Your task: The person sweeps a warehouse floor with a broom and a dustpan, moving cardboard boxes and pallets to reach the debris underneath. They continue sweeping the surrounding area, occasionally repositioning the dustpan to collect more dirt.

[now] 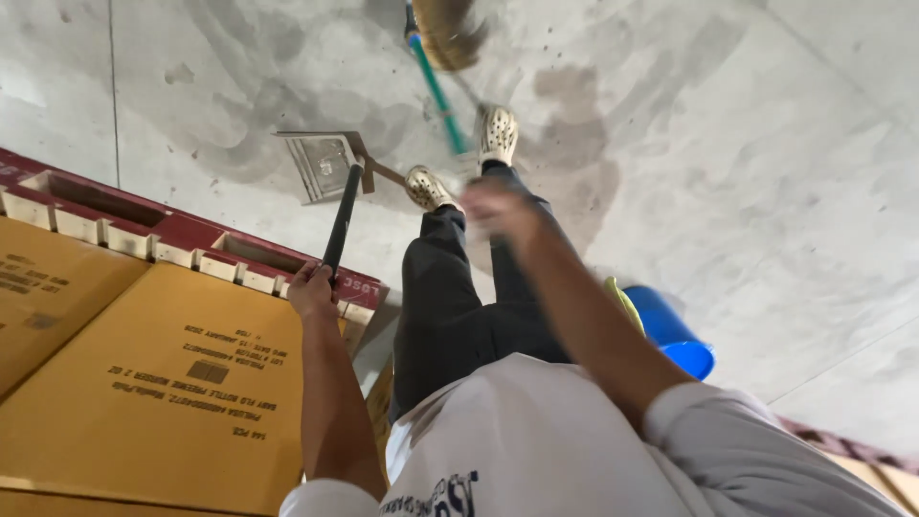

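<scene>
L hand (312,290) is being kept closed round the black handle (340,222) of a dustpan (320,165), pan lying beyond the grip on the concrete floor (766,191). Judged light, stiff; best gripped at handle top. R hand (498,206) is blurred, apparently being wrapped round a green broom stick (436,91); grip can't be told. Bristles (448,33) are seen furthest out.

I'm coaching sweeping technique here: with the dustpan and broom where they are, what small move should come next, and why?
Probably draw the broom back toward the dustpan. The left hand holds the pan by its long black handle, tray down at the concrete floor by the shoes. The right hand is blurred on the green stick, with the bristles beyond the pan, apart from it.
</scene>
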